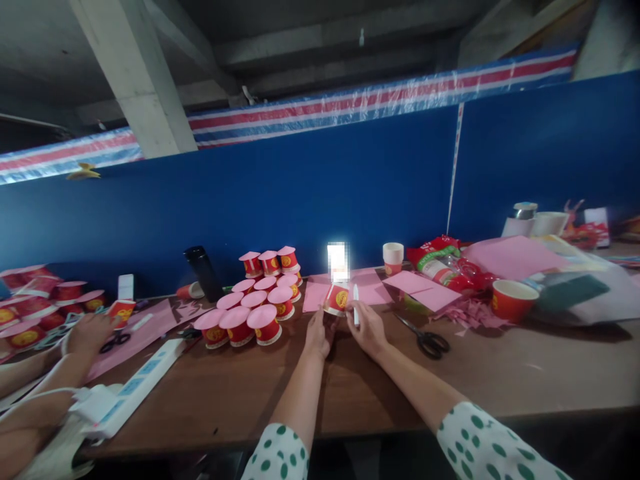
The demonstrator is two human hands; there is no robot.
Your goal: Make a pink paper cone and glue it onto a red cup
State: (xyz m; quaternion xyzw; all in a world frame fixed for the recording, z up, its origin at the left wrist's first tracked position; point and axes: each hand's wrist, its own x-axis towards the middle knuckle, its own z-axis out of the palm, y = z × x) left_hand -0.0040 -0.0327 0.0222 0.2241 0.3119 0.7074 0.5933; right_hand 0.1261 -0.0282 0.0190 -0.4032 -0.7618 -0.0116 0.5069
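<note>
Near the middle of the table, my left hand (320,335) is closed on a small red paper cup (337,299) with a yellow print, which it holds tilted. Just right of the cup, my right hand (369,328) is closed round a slim white pen-like tool (356,305), held upright. Behind the cup lie pink paper sheets (373,285), and a bright glowing screen (339,261) stands there. Left of my hands are several red cups topped with pink discs (237,320).
Black scissors (431,343) lie right of my hands, near a red cup (514,300) and pink scraps (473,313). A white power strip (143,385) and black bottle (203,273) are at left. Another person's hand (93,332) is at far left.
</note>
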